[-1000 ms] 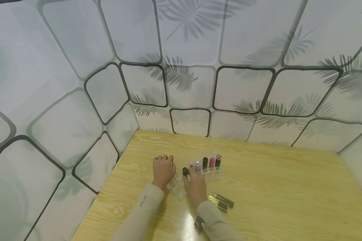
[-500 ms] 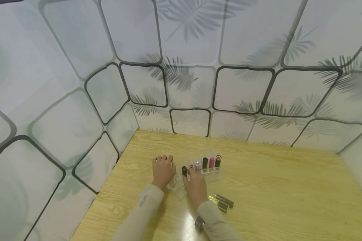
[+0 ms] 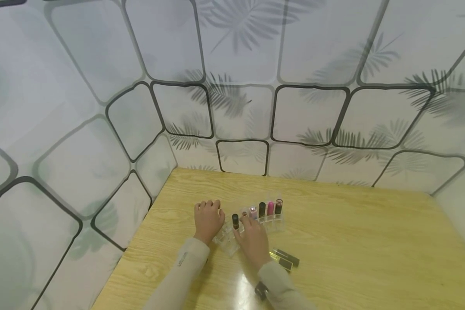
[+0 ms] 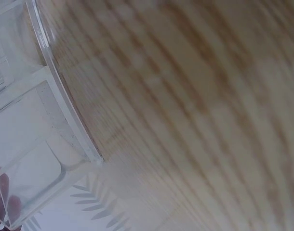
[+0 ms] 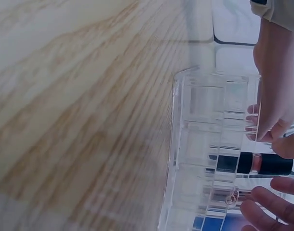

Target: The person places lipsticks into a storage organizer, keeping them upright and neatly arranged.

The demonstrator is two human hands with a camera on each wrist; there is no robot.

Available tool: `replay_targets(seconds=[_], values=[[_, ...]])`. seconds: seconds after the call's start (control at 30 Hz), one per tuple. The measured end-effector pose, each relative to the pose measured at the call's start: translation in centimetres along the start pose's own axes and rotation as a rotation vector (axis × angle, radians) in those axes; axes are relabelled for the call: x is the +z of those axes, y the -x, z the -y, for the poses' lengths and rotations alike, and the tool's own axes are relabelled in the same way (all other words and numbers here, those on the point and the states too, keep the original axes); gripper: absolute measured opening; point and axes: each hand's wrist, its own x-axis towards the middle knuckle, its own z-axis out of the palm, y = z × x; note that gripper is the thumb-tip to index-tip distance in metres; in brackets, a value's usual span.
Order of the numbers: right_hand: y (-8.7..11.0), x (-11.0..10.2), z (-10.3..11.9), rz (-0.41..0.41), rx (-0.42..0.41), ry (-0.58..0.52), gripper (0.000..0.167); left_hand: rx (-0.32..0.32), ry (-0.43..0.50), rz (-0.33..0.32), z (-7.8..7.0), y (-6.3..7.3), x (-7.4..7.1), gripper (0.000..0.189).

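A clear lipstick organizer (image 3: 230, 246) stands on the table, stepped and bent at an angle. My left hand (image 3: 208, 220) grips its left end; in the left wrist view the fingertips (image 4: 1, 192) show through the clear plastic (image 4: 72, 113). A black lipstick (image 3: 235, 221) stands in one slot; the right wrist view shows this lipstick (image 5: 274, 164) with a pinkish band. Around its cap my right hand (image 3: 253, 241) has thumb and fingers spread apart, not visibly pinching it. Further along the back row stand a clear-capped lipstick (image 3: 245, 214), a pale pink-purple one (image 3: 253, 212) and several others.
A black lipstick (image 3: 261, 209), a bright pink one (image 3: 270, 208) and a dark one (image 3: 279, 206) fill slots at the right end. Two cosmetic tubes, one black (image 3: 287, 256) and one gold-and-black (image 3: 282, 261), lie on the wooden table (image 3: 352, 241). Patterned walls close off the back and left.
My right hand's fingers have loosened from the black lipstick, and more of it shows standing in the slot. The right hand has shifted slightly right. My left hand stays at the organizer's left end.
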Motion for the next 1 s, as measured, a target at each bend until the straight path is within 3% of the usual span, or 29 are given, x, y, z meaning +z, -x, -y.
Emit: replay_targets(seconds=[0.23, 0.37, 0.53, 0.67, 0.87, 1.0], values=[[1.0, -1.1, -0.8, 0.086, -0.051, -0.04, 0.052, -0.019, 0.026, 0.02, 0.0, 0.1, -0.2, 0.01], [1.7, -2.2, -1.2, 0.138, -0.101, -0.089, 0.049, -0.028, 0.03, 0.04, 0.0, 0.2, -0.2, 0.01], [2.5, -3.9, -2.1, 0.264, -0.223, -0.151, 0.044, -0.028, 0.031, 0.04, 0.0, 0.3, -0.1, 0.01], [3.6, -4.8, -3.0, 0.325, -0.314, -0.113, 0.043, -0.023, 0.031, 0.029, 0.0, 0.2, 0.0, 0.009], [4.9, -6.3, -4.6, 0.33, -0.371, -0.058, 0.036, -0.018, 0.029, 0.006, 0.1, 0.2, 0.3, 0.009], [5.7, -7.1, -6.1, 0.32, -0.35, -0.068, 0.032, -0.023, 0.026, 0.023, 0.1, 0.1, 0.4, 0.009]])
